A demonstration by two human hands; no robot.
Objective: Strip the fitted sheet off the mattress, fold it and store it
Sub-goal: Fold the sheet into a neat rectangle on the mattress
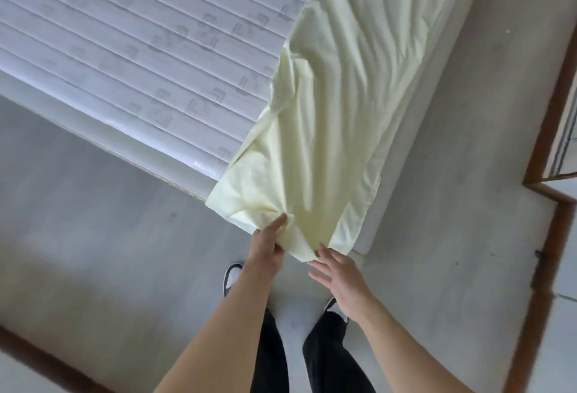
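Observation:
A pale yellow fitted sheet (337,86) lies in a long wrinkled band along the right side of the white quilted mattress (131,49), whose left part is bare. The sheet's near end hangs over the mattress corner toward me. My left hand (268,246) grips a bunched fold of that end, with the thumb on top of the cloth. My right hand (338,280) has its fingers spread and straight, with the fingertips touching the sheet's lowest tip.
Pale grey floor (93,221) surrounds the mattress corner. My legs in black trousers and black-and-white shoes (232,274) stand right below the hands. A brown wooden skirting and door frame (549,211) run along the right side, and another brown strip crosses the lower left.

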